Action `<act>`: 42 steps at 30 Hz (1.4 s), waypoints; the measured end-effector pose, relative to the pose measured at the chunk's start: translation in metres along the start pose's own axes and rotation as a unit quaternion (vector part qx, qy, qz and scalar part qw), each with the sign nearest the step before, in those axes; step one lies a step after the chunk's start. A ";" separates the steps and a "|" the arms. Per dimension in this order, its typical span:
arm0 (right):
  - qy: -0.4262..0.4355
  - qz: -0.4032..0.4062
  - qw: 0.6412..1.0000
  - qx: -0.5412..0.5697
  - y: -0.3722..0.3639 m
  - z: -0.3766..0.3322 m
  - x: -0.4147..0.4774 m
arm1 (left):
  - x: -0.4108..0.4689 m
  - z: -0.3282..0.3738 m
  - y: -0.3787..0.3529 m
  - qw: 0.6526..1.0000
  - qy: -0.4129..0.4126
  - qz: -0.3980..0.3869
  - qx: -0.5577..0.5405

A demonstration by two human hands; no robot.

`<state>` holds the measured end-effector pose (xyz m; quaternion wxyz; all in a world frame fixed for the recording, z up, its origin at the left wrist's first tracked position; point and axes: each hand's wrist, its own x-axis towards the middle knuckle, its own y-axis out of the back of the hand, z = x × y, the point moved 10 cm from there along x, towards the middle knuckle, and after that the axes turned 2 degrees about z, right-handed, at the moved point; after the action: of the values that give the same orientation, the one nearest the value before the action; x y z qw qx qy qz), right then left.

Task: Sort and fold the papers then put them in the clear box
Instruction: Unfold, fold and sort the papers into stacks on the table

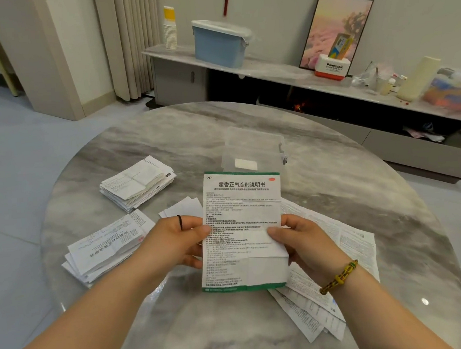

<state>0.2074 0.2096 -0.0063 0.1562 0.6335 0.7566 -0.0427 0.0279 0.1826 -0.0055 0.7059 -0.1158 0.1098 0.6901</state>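
I hold an unfolded printed leaflet (244, 227) with a green border upright above the round marble table (359, 182). My left hand (174, 242) pinches its left edge and my right hand (303, 240) pinches its right edge. Behind the leaflet stands the clear box (252, 148), with a small white folded paper (246, 164) inside. A stack of folded papers (137, 184) lies at the far left, and another folded stack (107, 249) sits nearer on the left. Loose unfolded sheets (335, 270) are spread under and to the right of my right hand.
A few small white papers (184, 208) lie just behind my left hand. Beyond the table runs a low cabinet (271, 72) carrying a blue lidded bin (220, 44), stacked paper cups (169, 29), a framed picture (336, 30) and assorted clutter.
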 end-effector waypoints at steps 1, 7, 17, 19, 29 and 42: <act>-0.003 -0.010 1.000 0.014 -0.002 0.001 0.000 | 0.000 0.000 -0.001 1.000 0.001 -0.009 -0.016; -0.020 -0.032 0.993 0.113 -0.004 0.004 0.002 | 0.001 -0.001 -0.005 0.992 0.019 -0.042 -0.120; 0.016 -0.004 0.998 0.064 0.001 -0.005 0.000 | 0.002 -0.001 0.002 0.997 0.001 0.001 -0.078; 0.004 -0.006 0.997 0.072 -0.002 -0.003 0.000 | 0.001 0.002 0.006 0.997 -0.020 0.039 -0.066; -0.007 -0.045 0.998 0.035 -0.016 -0.004 -0.006 | -0.002 0.019 0.028 0.983 -0.108 0.139 -0.049; 0.015 0.019 0.999 -0.034 -0.011 -0.004 -0.005 | -0.007 0.022 0.031 0.977 -0.128 0.164 0.048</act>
<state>0.1972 0.2040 -0.0026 0.1670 0.6429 0.7476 -0.0044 -0.0033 0.1837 0.0167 0.5958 0.0270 0.0686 0.7998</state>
